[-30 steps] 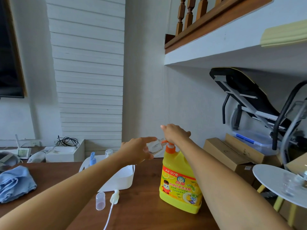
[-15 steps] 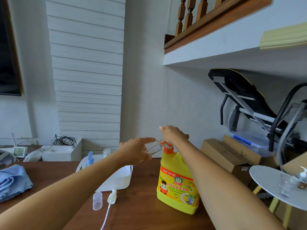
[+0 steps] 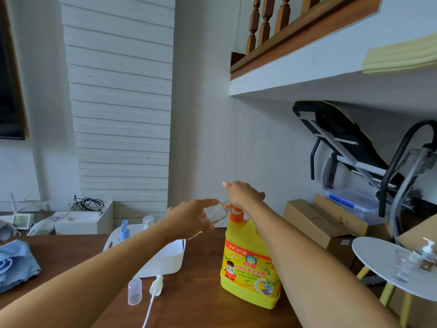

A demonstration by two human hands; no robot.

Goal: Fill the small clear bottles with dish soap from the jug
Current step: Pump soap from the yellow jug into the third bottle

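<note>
Yellow plastic jug (image 3: 250,263), one only, stood upright on the brown wooden table (image 3: 203,304), its printed label facing the camera and its orange pump head (image 3: 235,213) on top; the right hand (image 3: 243,194) lay over that pump from above, one finger stretched out to the left, and whether the other fingers curled round the pump could not be told. The left hand (image 3: 189,218) gripped one small clear plastic bottle (image 3: 216,214), thumb and fingers wrapped round its body; the bottle was tilted, its open mouth raised to the pump's spout and touching it or just beside it.

Left of the jug sat one white plastic tray (image 3: 165,259); two more bottles stood upright at its far end, one blue-capped bottle (image 3: 124,232) and one clear-capped bottle (image 3: 148,221). Two loose pieces lay on the table in front of the tray: one translucent cap (image 3: 134,291) standing on end, and just beside it one white pump top (image 3: 156,286) with its thin tube trailing toward the near edge. One blue cloth (image 3: 14,263) lay crumpled at the table's left edge.

Off to the right, one round white side table (image 3: 378,256) carried two small items, a pump-topped bottle (image 3: 426,254) and a small clear container (image 3: 402,265), both blurred; two brown cardboard boxes (image 3: 307,221) sat behind it against the wall.
</note>
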